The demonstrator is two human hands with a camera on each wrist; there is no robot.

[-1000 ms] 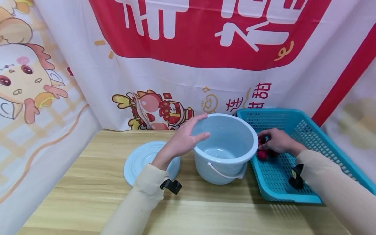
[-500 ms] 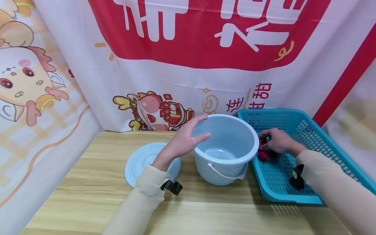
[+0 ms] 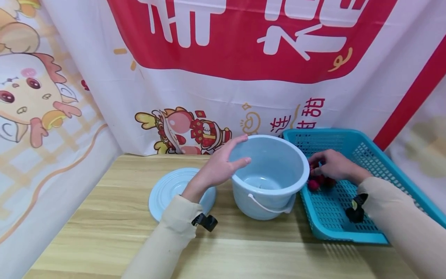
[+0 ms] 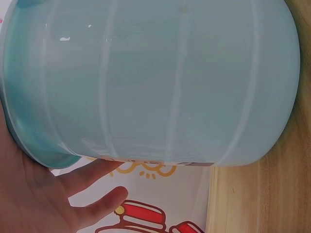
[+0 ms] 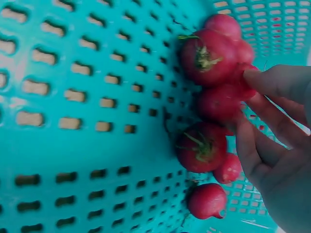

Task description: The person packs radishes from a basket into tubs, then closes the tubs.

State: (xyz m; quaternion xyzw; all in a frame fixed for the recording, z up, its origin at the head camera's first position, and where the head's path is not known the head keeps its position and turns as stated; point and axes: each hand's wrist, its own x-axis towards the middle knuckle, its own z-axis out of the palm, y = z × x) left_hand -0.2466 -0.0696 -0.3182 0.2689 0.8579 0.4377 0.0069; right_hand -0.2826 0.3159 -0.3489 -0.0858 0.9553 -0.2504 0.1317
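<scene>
In the head view a light blue bucket stands upright with its white handle folded down at the front. My left hand holds its left rim, thumb over the inside and fingers along the outside. The left wrist view shows the bucket's ribbed outer wall close up. Inside the teal basket, my right hand reaches down by the left wall. There, in the right wrist view, thumb and fingers pinch a red radish amid several others; a large radish with a cut green top lies beside it.
A round light blue lid lies flat on the wooden table, left of the bucket and partly behind my left forearm. Printed cloth hangs behind the table. The basket stands close against the bucket's right side.
My right hand has shifted very slightly to the right among the radishes. The left hand and the bucket have stayed in place.
</scene>
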